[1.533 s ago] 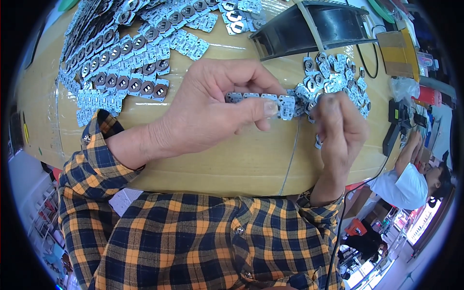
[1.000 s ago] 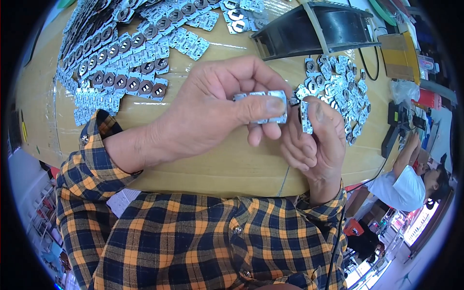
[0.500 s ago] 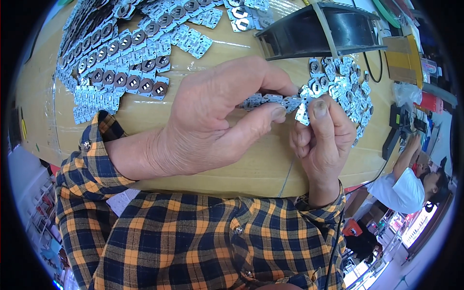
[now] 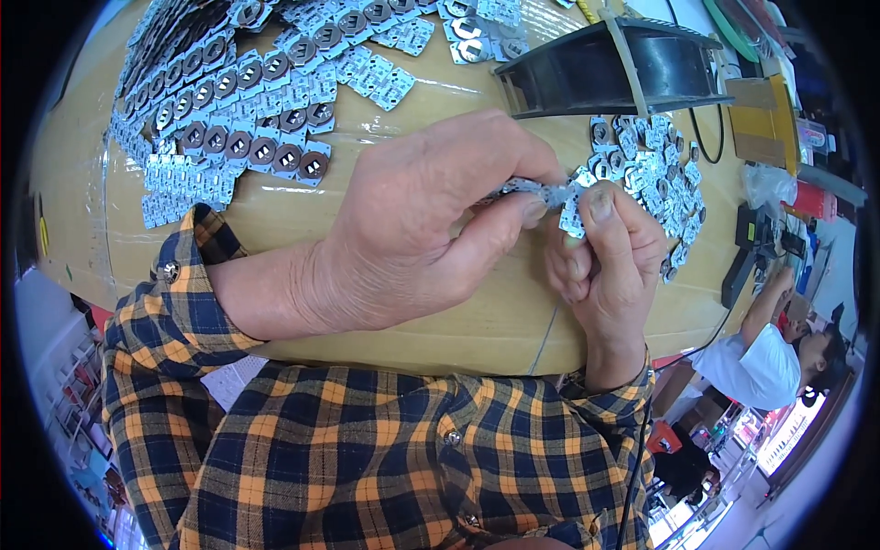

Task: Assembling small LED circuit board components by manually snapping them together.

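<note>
A narrow strip of small circuit boards (image 4: 520, 187) is pinched between the thumb and fingers of my left hand (image 4: 426, 220), its far end hidden behind the palm. At the strip's right end, my right hand (image 4: 612, 243) grips a single small circuit board (image 4: 572, 213) between thumb and bent forefinger. This piece is turned at an angle to the strip, and I cannot tell whether the two are still joined. Both hands are held over the table's near part, close together.
Stacked circuit board strips with dark round parts (image 4: 247, 110) cover the table's far left. Loose single boards (image 4: 655, 174) lie heaped beyond my right hand. A black fan (image 4: 614, 69) stands at the back, with a cardboard box (image 4: 765, 119) at right. A person (image 4: 765, 367) sits farther right.
My left hand has tilted the strip, so it now shows more edge-on. The right hand has shifted very slightly left, still gripping the end board.
</note>
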A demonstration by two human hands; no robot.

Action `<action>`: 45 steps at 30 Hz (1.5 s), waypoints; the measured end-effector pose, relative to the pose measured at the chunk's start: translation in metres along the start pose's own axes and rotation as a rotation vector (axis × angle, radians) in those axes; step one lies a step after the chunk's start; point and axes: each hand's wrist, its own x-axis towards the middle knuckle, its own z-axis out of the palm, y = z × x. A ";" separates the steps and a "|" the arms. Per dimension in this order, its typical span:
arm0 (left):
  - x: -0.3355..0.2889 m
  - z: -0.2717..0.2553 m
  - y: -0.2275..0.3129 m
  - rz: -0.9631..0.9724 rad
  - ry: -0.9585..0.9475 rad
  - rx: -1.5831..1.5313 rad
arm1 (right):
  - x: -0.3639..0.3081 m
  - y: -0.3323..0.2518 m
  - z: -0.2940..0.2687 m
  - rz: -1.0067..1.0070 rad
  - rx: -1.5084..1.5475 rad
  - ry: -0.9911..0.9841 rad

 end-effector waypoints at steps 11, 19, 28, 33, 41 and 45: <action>0.001 0.000 -0.006 0.133 -0.079 0.001 | -0.002 -0.005 0.005 -0.093 -0.228 0.075; 0.008 -0.005 0.002 -0.607 -0.116 -0.438 | 0.008 0.005 -0.017 -0.542 -0.984 0.357; 0.004 -0.002 -0.004 -0.602 -0.084 -0.582 | 0.008 0.005 -0.026 -0.478 -1.053 0.398; 0.003 -0.002 -0.007 -0.581 -0.087 -0.604 | 0.007 -0.002 -0.018 -0.460 -0.800 0.542; 0.003 -0.003 -0.005 -0.558 -0.132 -0.581 | -0.005 -0.016 -0.007 -0.163 -0.491 0.160; 0.005 -0.004 -0.002 -0.569 -0.151 -0.586 | -0.004 -0.011 -0.006 -0.251 -0.570 0.013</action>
